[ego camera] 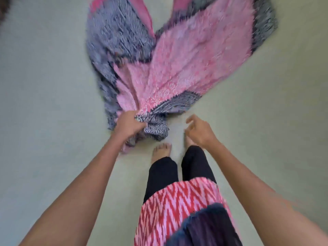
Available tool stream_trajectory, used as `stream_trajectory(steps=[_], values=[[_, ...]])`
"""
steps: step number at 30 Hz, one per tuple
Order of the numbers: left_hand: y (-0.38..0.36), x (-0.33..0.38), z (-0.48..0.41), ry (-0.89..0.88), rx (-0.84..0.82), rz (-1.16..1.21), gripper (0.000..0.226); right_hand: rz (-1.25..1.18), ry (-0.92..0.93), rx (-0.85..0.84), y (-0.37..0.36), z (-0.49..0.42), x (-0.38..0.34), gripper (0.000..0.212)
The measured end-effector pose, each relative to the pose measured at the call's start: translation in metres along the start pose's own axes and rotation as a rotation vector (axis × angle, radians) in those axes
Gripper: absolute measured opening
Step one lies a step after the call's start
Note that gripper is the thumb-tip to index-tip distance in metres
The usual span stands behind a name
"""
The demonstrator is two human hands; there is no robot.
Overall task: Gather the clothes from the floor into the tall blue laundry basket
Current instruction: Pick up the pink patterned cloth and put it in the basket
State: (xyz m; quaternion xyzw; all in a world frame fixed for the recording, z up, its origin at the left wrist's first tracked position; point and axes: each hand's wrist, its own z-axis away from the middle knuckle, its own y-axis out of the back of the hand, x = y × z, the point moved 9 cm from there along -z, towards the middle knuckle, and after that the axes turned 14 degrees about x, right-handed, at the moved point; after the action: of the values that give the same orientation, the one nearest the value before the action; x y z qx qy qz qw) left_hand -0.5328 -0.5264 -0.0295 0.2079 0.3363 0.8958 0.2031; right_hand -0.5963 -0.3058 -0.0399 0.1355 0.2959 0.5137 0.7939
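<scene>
A large pink and grey-blue patterned cloth [177, 59] spreads over the pale floor ahead of me, blurred by motion. My left hand [128, 125] is shut on its bunched near end, which is lifted a little off the floor. To the right of that bunch, my right hand [198, 130] hovers with fingers apart and holds nothing. The blue laundry basket is not in view.
My bare feet [162, 150] stand just behind the cloth's near end, below black trousers and a red-and-white zigzag top [177, 210]. Pale green floor [44, 103] lies on both sides of the cloth. A dark object [3, 9] shows at the top left corner.
</scene>
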Motion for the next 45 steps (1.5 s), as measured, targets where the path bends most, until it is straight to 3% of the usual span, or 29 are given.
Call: stream_trajectory(steps=[5, 7, 12, 14, 15, 19, 21, 25, 27, 30, 32, 34, 37, 39, 41, 43, 45], values=[[0.135, 0.066, 0.111, -0.087, 0.181, 0.261, 0.019, 0.053, 0.034, 0.119, 0.077, 0.116, -0.039, 0.042], [0.170, 0.093, 0.155, -0.148, 0.156, 0.346, 0.019, 0.032, 0.061, 0.146, 0.101, 0.163, -0.055, 0.051], [0.246, 0.181, 0.285, -0.562, -0.001, 0.382, 0.020, -0.145, 0.187, 0.357, 0.197, 0.293, -0.108, 0.102], [0.262, 0.207, 0.331, -0.649, -0.085, 0.473, 0.025, -0.221, 0.241, 0.434, 0.221, 0.332, -0.120, 0.110], [0.267, 0.220, 0.357, -0.683, -0.148, 0.524, 0.029, -0.264, 0.258, 0.454, 0.232, 0.353, -0.123, 0.104], [0.273, 0.264, 0.431, -0.786, -0.368, 0.659, 0.040, -0.477, 0.167, 0.487, 0.269, 0.410, -0.111, 0.041], [0.276, 0.279, 0.456, -0.796, -0.481, 0.714, 0.064, -0.698, 0.102, 0.547, 0.290, 0.442, -0.084, 0.036], [0.246, 0.296, 0.486, -0.997, -0.557, 0.307, 0.126, -1.107, 0.010, 0.685, 0.312, 0.506, -0.018, 0.030], [0.203, 0.298, 0.519, -1.060, -0.700, 0.113, 0.136, -1.239, -0.035, 0.771, 0.321, 0.536, 0.018, 0.029], [0.140, 0.302, 0.564, -1.089, -0.770, -0.042, 0.128, -1.317, -0.040, 0.889, 0.332, 0.579, 0.060, 0.024], [0.100, 0.307, 0.592, -1.032, -0.848, -0.001, 0.129, -1.322, -0.072, 1.004, 0.333, 0.610, 0.092, 0.034], [0.062, 0.308, 0.644, -0.979, -0.946, 0.053, 0.115, -1.366, -0.120, 1.136, 0.331, 0.651, 0.141, 0.039], [0.017, 0.294, 0.732, -0.914, -1.060, 0.108, 0.078, -1.590, -0.088, 1.238, 0.308, 0.711, 0.214, 0.021], [-0.008, 0.284, 0.782, -0.856, -1.111, 0.155, 0.067, -1.753, 0.016, 1.225, 0.288, 0.748, 0.249, 0.004], [-0.030, 0.275, 0.830, -0.824, -1.170, 0.164, 0.060, -1.799, 0.067, 1.228, 0.259, 0.780, 0.289, 0.025], [-0.054, 0.264, 0.883, -0.803, -1.243, 0.126, 0.051, -1.753, 0.061, 1.261, 0.222, 0.815, 0.338, 0.074], [-0.073, 0.253, 0.940, -0.806, -1.332, 0.097, 0.046, -1.609, -0.069, 1.270, 0.171, 0.842, 0.378, 0.107]])
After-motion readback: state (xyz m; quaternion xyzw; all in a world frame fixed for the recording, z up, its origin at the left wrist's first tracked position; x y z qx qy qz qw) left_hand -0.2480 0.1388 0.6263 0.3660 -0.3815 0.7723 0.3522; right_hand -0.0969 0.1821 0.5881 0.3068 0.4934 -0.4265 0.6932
